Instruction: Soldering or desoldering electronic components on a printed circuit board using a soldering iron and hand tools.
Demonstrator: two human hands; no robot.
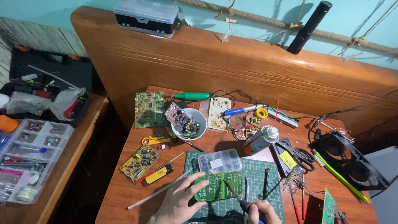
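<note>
My left hand (180, 203) rests on the green cutting mat (253, 174) and holds the left edge of a small green circuit board (219, 186) between thumb and fingers. In my right hand (263, 211) is a thin tool with a dark handle (245, 204). Its metal tip (227, 185) points up and left onto the middle of the board. A clear plastic parts box (219, 161) lies on the mat just behind the board.
The wooden table holds a white bowl of small boards (188, 123), a yellow board (139, 163), a larger green board (150, 109), a spray can (261, 140), scissors (300, 157), a black fan (350, 159), tweezers (265, 182). A parts organiser (29, 157) sits left.
</note>
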